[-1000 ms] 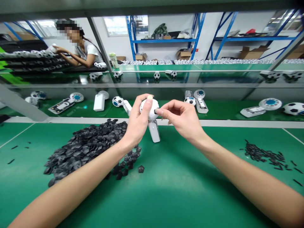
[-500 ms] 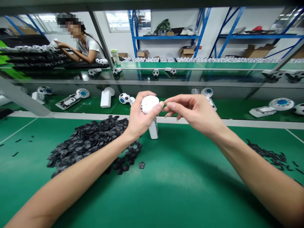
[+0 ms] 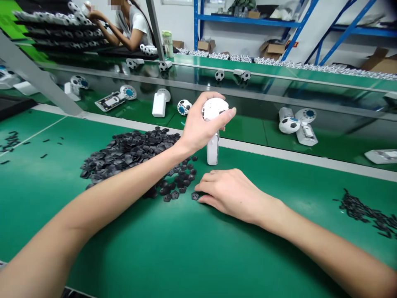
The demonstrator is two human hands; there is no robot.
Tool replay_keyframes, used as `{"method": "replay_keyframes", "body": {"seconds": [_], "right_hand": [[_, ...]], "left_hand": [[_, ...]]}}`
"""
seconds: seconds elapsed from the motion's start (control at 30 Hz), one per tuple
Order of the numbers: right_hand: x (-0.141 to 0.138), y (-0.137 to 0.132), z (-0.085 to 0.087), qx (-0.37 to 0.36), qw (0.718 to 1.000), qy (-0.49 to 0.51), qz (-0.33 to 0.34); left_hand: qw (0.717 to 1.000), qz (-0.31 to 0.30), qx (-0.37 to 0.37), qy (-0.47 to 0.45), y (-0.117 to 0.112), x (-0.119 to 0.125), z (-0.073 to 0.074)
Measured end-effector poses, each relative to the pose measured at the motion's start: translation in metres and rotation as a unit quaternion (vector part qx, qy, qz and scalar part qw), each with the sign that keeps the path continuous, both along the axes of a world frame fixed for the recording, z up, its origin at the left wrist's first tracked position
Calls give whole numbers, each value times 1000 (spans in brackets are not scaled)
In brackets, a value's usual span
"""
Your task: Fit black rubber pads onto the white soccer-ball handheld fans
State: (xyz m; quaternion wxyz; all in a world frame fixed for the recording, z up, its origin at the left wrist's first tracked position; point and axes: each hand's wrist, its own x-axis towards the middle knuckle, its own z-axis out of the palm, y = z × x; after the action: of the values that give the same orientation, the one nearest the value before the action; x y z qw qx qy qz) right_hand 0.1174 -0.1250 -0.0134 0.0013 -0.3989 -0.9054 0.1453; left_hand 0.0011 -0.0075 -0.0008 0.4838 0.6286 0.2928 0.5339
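Note:
My left hand [image 3: 203,122] is wrapped round the white ball-shaped head of a soccer-ball handheld device [image 3: 214,106], raised above the bench. A dark patch shows on the head beside my thumb. Its white handle [image 3: 212,150] points downward. My right hand [image 3: 231,191] is low over the green bench top, thumb and fingers apart around a single black pentagon piece [image 3: 194,195]. Whether the fingertips touch that piece I cannot tell. To its left, a large heap of black pentagon pieces [image 3: 133,151] spreads out, partly behind my left forearm.
Small black strips [image 3: 361,209] lie in a pile at the right, with more strips [image 3: 12,140] at the far left. Beyond the bench edge, a green conveyor [image 3: 248,132] carries several soccer-ball devices. Another person [image 3: 133,29] handles a white part by stacked trays at the upper left.
My right hand has moved away from the ball head, down to the lone pentagon piece on the bench. The left hand still holds the device. The view has tilted down and turned.

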Motion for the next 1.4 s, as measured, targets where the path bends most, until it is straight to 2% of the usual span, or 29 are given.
{"method": "replay_keyframes", "body": {"seconds": [0.13, 0.23, 0.37, 0.47, 0.57, 0.67, 0.73, 0.8, 0.9, 0.97, 1.07, 1.23, 1.4], "right_hand": [[1, 4, -5, 7, 1000, 17, 17], [0, 8, -11, -14, 998, 60, -1], [-5, 8, -19, -51, 992, 111, -25], [-6, 5, -17, -78, 984, 157, -24], [0, 6, -7, -114, 955, 268, -52], [13, 13, 12, -125, 899, 404, -114], [26, 19, 25, -120, 858, 471, -164], [37, 24, 36, -117, 827, 514, -197], [49, 28, 43, -95, 815, 533, -207], [51, 29, 41, -55, 816, 537, -207], [48, 32, 33, -1, 813, 546, -205], [42, 34, 28, 5, 760, 596, -261], [41, 34, 28, 16, 752, 602, -269]], "left_hand": [[1000, -14, -24, -6, -1, 1, 1], [999, -18, -36, -21, -1, 1, 0], [999, -28, -18, -9, 0, 0, 0], [1000, -25, -4, 14, 3, -3, 3], [999, 7, 30, 38, 6, -7, 7], [996, 28, 62, 51, 11, -10, 8], [999, 24, 30, 29, 15, -10, 6], [998, 10, -54, -7, 19, -10, 4], [979, -39, -195, -39, 22, -9, 2], [966, -75, -245, -43, 19, -7, 3], [962, -88, -256, -41, 9, -4, 7], [964, -92, -247, -15, -7, -1, 10], [960, -90, -263, -34, -16, 1, 12]]}}
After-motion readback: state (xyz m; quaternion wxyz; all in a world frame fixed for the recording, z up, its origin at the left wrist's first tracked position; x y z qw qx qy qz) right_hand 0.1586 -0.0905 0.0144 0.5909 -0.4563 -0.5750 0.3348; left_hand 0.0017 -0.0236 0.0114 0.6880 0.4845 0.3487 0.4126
